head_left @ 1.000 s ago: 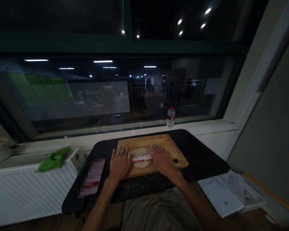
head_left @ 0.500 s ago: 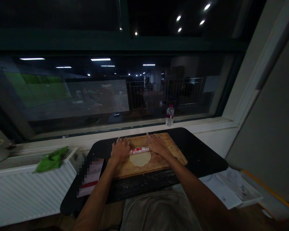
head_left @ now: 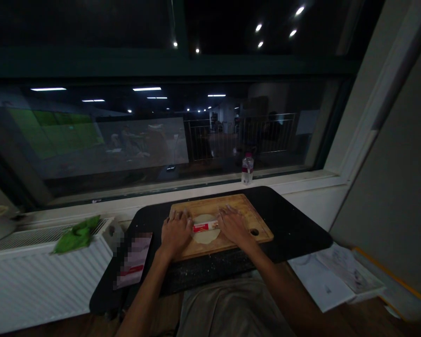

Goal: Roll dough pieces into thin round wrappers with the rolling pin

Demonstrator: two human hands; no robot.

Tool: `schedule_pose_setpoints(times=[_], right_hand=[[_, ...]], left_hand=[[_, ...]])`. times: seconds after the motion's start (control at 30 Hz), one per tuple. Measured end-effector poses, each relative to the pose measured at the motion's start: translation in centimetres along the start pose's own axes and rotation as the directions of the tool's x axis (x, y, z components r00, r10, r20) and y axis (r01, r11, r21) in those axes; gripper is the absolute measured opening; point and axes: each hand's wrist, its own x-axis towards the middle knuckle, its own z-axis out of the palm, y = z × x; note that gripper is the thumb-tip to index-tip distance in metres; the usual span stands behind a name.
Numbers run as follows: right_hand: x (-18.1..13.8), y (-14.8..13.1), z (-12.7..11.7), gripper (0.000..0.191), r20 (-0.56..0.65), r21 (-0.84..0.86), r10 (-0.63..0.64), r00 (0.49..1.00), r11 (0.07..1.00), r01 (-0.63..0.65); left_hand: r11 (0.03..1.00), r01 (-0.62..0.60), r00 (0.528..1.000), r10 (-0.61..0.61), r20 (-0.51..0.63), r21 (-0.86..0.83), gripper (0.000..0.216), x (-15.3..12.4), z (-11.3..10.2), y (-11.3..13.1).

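A round, flat sheet of dough (head_left: 206,237) lies on a wooden cutting board (head_left: 228,242). Across its middle sits a short rolling pin (head_left: 206,226) with a red and white label. My left hand (head_left: 177,229) covers the pin's left end, fingers curled over it, palm down. Over the right end, my right hand (head_left: 233,224) rests the same way. Both ends of the pin are hidden under the hands. Dough shows on the near and far sides of the pin.
The board rests on a black table (head_left: 294,229) dusted with specks. A pinkish packet (head_left: 136,260) lies at its left. A bottle (head_left: 247,169) stands on the windowsill. A green cloth (head_left: 77,235) lies on the radiator (head_left: 45,276). White papers or boxes (head_left: 333,276) are at lower right.
Both hands and the rolling pin have come nearer to me, from the dough's far edge to its middle. The fingers, stretched forward before, look more bent now.
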Motion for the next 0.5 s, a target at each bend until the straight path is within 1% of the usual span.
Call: schedule_pose_setpoints(times=[0.1,0.27,0.5], right_hand=[[-1.4,-0.3,-0.1,0.046,-0.029,-0.004,-0.013,0.999,1.000,0.013],[-3.5,-1.0,-0.7,0.048,-0.034,-0.002,-0.005,0.999,1.000,0.005],[-6.2,-1.2,-0.6,0.048,-0.141,0.019,-0.038,0.989,0.999,0.041]], left_hand=[[0.999,0.041,0.998,-0.042,-0.040,-0.012,0.048,-1.3,0.2,0.5],[0.999,-0.005,0.993,0.001,-0.120,-0.032,0.045,-3.3,-0.1,1.1],[0.998,-0.013,0.979,0.001,-0.205,-0.058,0.046,-5.7,-0.5,1.8]])
